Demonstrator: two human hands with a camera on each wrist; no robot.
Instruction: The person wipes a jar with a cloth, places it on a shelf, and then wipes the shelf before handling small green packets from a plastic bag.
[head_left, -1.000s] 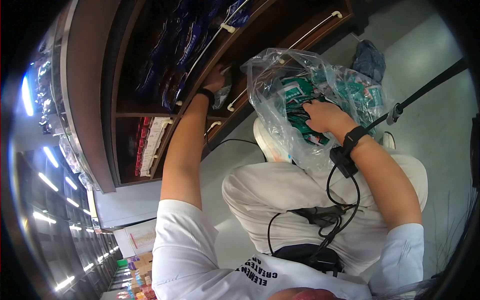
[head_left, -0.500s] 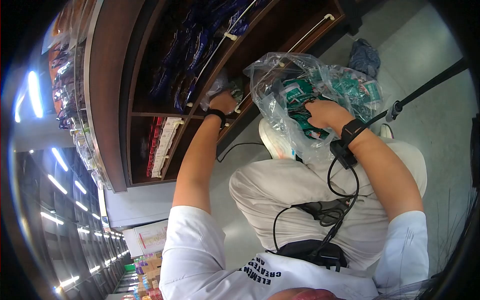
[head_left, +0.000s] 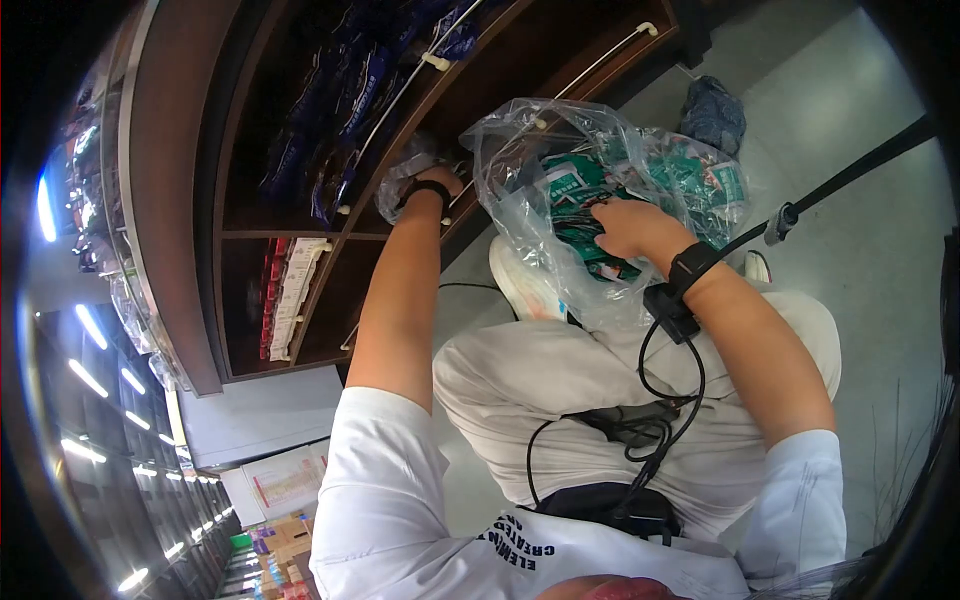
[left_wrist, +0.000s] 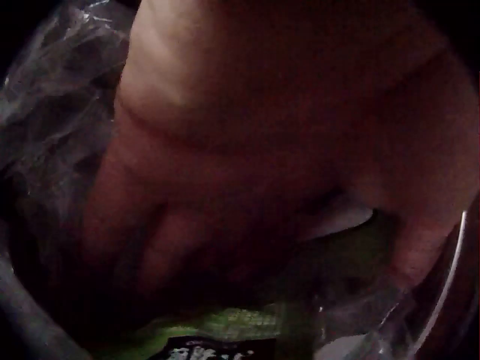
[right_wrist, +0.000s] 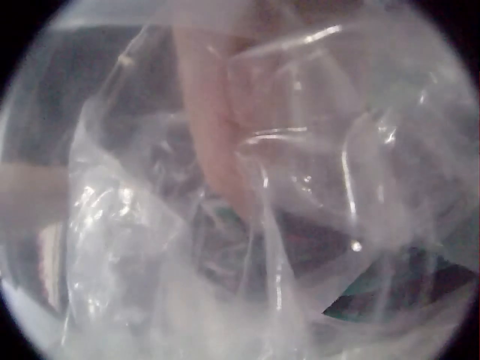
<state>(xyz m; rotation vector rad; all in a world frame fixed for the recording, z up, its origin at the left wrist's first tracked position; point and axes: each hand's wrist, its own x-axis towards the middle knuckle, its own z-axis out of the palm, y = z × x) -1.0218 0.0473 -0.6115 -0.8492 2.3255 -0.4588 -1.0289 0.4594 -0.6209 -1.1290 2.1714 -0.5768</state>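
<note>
My left hand reaches into a lower shelf compartment, at a crumpled clear plastic bag. In the left wrist view its fingers point down over a green packet with a dark label, the thumb apart from them; the fingertips are lost in shadow, so I cannot tell whether they grip it. My right hand rests among green packets inside a large clear plastic bag on the floor by my feet. Through the plastic, the right wrist view shows a straight digit of that hand.
Blue packets fill the neighbouring compartment; red and white boxes stand in another. Thin rails run along the shelf fronts. A dark bundled bag lies on the floor beyond. A black cable hangs from my right wrist.
My left hand, earlier at a small clear packet in the compartment, has shifted, and the crumpled clear bag now shows around it. My right hand stays among the green packets. The view has swung slightly.
</note>
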